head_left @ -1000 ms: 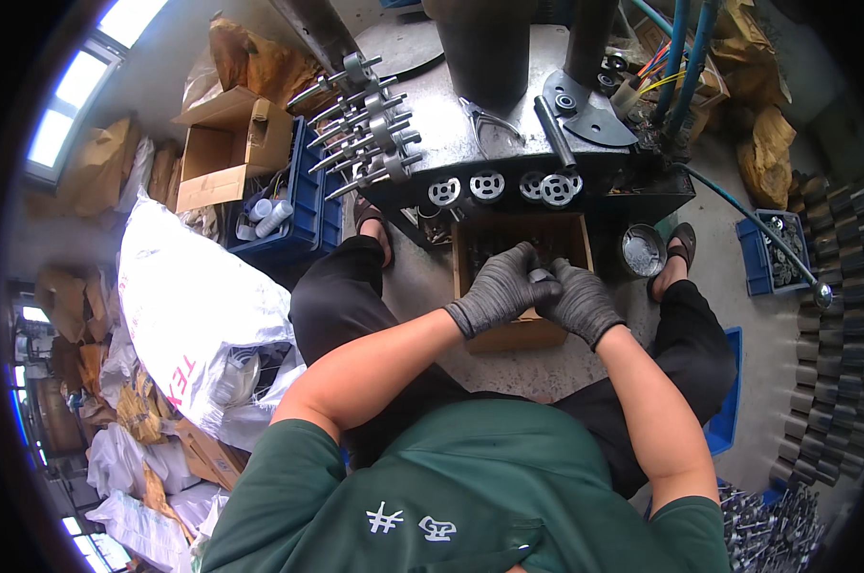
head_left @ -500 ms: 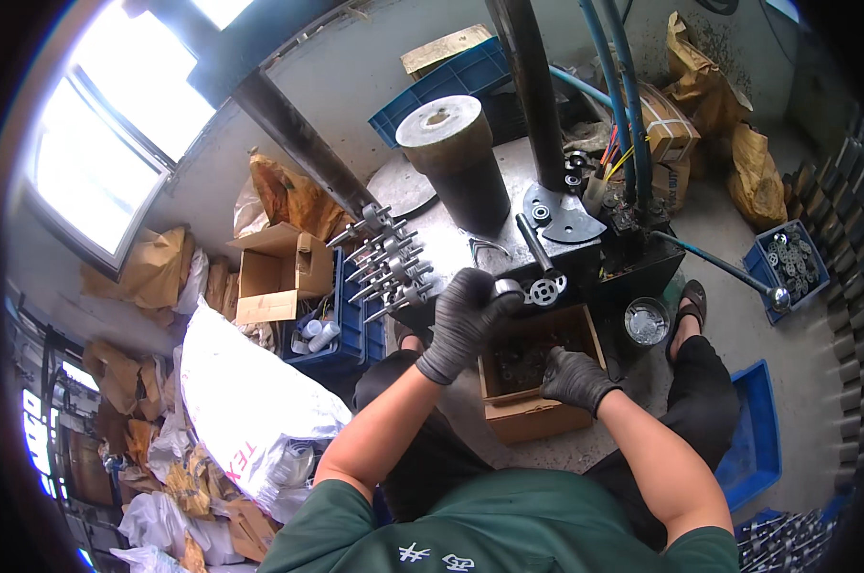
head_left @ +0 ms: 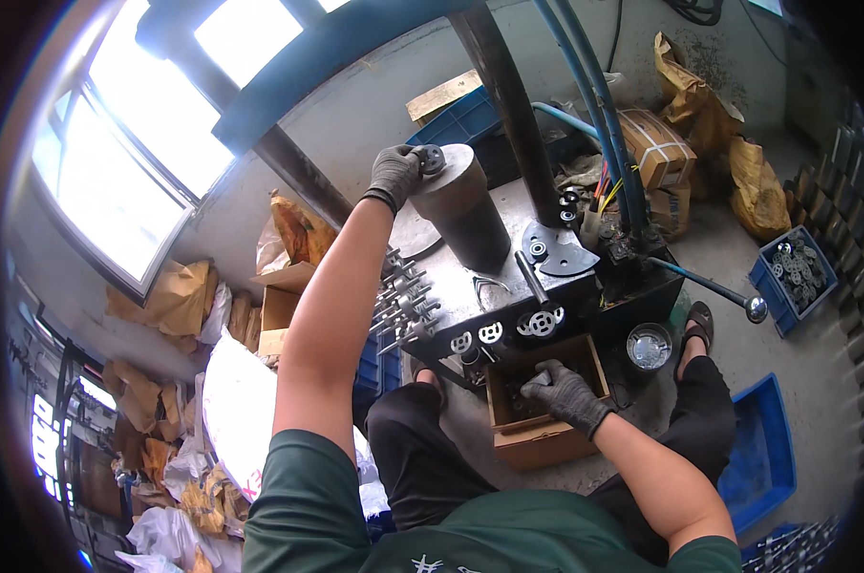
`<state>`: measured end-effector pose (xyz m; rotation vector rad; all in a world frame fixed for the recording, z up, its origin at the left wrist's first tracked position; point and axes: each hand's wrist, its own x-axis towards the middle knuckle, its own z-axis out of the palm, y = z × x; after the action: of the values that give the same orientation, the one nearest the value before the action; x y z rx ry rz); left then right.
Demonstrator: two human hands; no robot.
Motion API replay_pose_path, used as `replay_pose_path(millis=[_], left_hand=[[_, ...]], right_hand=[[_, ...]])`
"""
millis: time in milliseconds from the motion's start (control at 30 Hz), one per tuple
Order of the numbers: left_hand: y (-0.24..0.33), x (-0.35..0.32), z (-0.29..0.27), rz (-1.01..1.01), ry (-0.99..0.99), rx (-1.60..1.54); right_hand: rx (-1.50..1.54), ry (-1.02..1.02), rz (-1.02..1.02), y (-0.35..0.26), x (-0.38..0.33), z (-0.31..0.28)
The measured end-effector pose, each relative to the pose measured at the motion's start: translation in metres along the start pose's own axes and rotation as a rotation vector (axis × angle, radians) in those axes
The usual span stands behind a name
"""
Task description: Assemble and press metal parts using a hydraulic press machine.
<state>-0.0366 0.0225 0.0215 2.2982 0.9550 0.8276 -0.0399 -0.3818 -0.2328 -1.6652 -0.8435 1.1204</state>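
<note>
My left hand (head_left: 397, 174), in a dark grey glove, is closed on a dark round metal disc (head_left: 434, 159) with holes. It holds the disc at the flat top of a thick upright steel cylinder (head_left: 462, 215) on the press table (head_left: 456, 301). Above the open cardboard box (head_left: 508, 441), my gloved right hand (head_left: 567, 399) has its fingers closed around a small light grey piece, whose kind I cannot make out. Dark small parts lie inside the box, partly hidden by that hand. Several pale spoked discs (head_left: 543, 325) line the table's front edge.
A rack of rods with rings (head_left: 408, 304) stands at the table's left. A curved steel plate (head_left: 564, 253) and a short bar (head_left: 531, 277) lie on the right. A ball-ended lever (head_left: 709, 278) juts out rightward. Blue bins (head_left: 758, 449) and a round metal tin (head_left: 649, 348) stand on the floor.
My left hand has moved up and away from the table's front edge to the cylinder top with the disc. My right hand has come up slightly from the box, a light piece now showing in it.
</note>
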Motion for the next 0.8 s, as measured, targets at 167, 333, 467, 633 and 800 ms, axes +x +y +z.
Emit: replay_pose_path(millis=[167,333,467,633,800], left_hand=[[0.000,0.006,0.019,0.039,0.029,0.236],[-0.009,-0.008,0.009,0.086,0.129,0.045],[0.010,-0.088,0.042,0.389,0.458,-0.315],[-0.011,-0.292,0.109,0.096,-0.253,-0.684],[-0.033,-0.382,0.178,-0.172,-0.817,-0.912]], right_hand=[[0.108,0.140,-0.090,0.013,0.003,-0.001],[0.559,0.135,-0.016,-0.012,-0.002,-0.011],[0.842,0.268,-0.067,-0.002,0.000,-0.027],[1.154,0.421,0.023,-0.018,0.000,-0.034],[1.197,0.463,-0.045,-0.007,0.005,-0.031]])
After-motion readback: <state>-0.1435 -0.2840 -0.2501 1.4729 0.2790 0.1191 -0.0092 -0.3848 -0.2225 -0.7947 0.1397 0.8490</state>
